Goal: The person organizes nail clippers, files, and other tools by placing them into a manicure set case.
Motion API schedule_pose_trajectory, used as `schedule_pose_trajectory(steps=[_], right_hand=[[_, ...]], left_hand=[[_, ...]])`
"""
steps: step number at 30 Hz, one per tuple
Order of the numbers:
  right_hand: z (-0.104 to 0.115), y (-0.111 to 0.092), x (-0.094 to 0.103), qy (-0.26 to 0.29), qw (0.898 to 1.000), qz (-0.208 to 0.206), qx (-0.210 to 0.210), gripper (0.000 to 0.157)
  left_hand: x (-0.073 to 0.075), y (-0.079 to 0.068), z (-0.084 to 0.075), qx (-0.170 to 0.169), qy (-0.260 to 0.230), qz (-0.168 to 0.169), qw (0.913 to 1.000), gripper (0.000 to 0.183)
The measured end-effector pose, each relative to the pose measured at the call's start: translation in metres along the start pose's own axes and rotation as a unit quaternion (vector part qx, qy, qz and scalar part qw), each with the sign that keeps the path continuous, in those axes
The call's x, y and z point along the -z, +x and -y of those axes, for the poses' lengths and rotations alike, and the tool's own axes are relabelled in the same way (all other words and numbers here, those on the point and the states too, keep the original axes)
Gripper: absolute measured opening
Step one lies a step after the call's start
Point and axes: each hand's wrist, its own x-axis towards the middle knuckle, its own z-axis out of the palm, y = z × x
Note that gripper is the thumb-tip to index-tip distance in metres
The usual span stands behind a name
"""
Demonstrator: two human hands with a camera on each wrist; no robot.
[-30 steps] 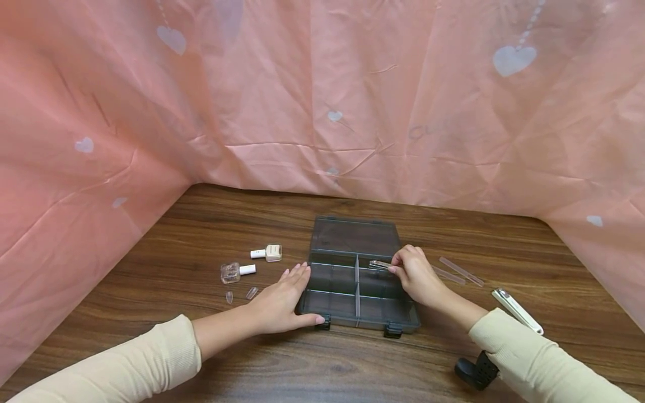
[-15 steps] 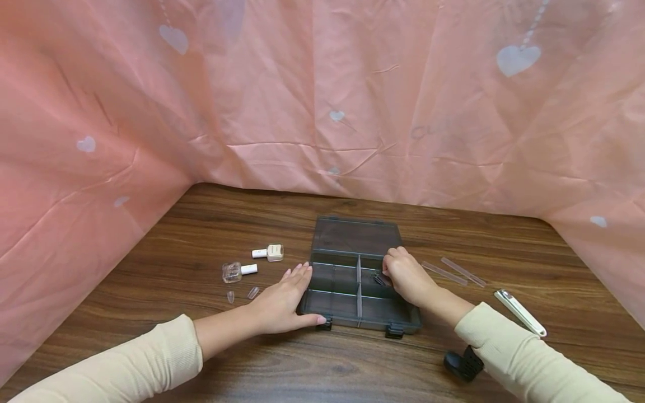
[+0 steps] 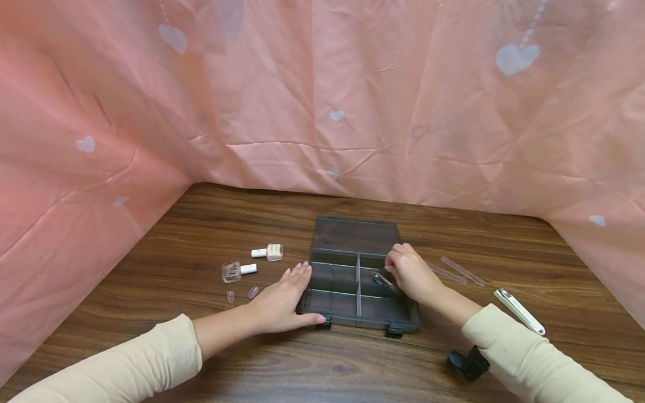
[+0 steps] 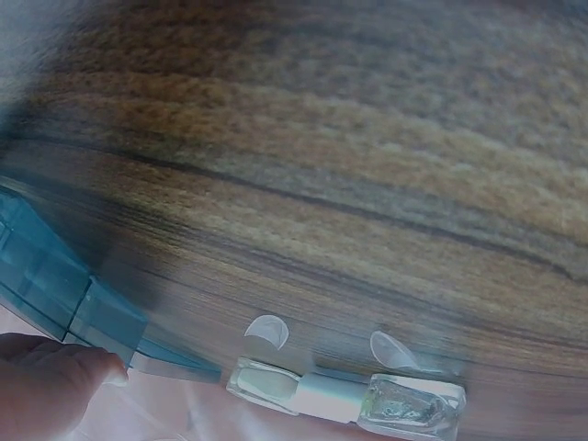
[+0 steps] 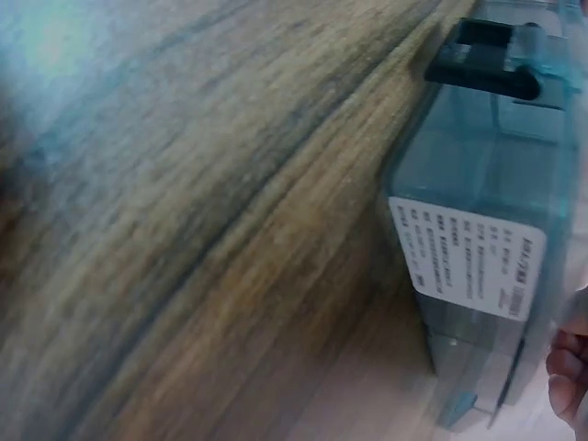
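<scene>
A dark see-through divider box (image 3: 332,305) lies on the table with its lid laid back. My left hand (image 3: 277,305) rests against its left side, fingers straight and thumb by the front latch (image 3: 325,322). In the back right compartment lies a small metal nail clipper (image 3: 384,280), slanted. Just above it is my right hand (image 3: 413,274), its fingers loosely bent, apart from the clipper as far as I can see. The right wrist view catches only some fingers (image 5: 567,372) beside the box's labelled side (image 5: 469,262).
Left of the box are two nail polish bottles, one cream (image 3: 274,252) and one clear (image 3: 232,272), and two clear nail tips (image 3: 230,296). To the right lie clear strips (image 3: 462,271), a larger white nail clipper (image 3: 519,311) and a black strap piece (image 3: 468,364) below my right wrist.
My right hand has lowered the small nail clipper from above the back right compartment into it and let go, then drawn back slightly. The left hand has stayed in place.
</scene>
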Motion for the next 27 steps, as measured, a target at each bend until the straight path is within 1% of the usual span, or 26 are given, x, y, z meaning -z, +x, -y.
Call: schedule_pose_trajectory(steps=[5, 9, 11, 15, 19, 23, 27], right_hand=[[-0.002, -0.004, 0.011, 0.026, 0.999, -0.017, -0.017, 0.010], [-0.006, -0.011, 0.018, 0.038, 0.998, -0.028, -0.030, 0.007], [-0.009, -0.014, 0.022, 0.040, 0.998, -0.040, -0.033, 0.007], [-0.014, -0.024, 0.026, 0.035, 0.996, -0.069, -0.034, 0.012], [-0.019, -0.037, 0.030, 0.027, 0.995, -0.088, -0.034, 0.020], [-0.027, -0.049, 0.032, 0.026, 0.994, -0.100, -0.038, 0.025], [-0.033, -0.060, 0.036, 0.024, 0.993, -0.101, -0.055, 0.027]], left_hand=[[0.000, 0.000, 0.001, -0.001, -0.002, -0.003, 1.0000, 0.096], [0.000, 0.001, 0.001, -0.001, 0.006, -0.006, 1.0000, 0.097], [0.000, 0.002, 0.001, -0.002, 0.009, -0.008, 0.9999, 0.098], [0.001, 0.003, 0.000, -0.003, 0.014, -0.012, 0.9998, 0.098], [0.002, 0.004, -0.001, -0.008, 0.019, -0.013, 0.9997, 0.097], [0.003, 0.004, 0.000, -0.009, 0.017, -0.010, 0.9998, 0.097], [0.004, 0.004, 0.000, -0.008, 0.017, -0.008, 0.9998, 0.097]])
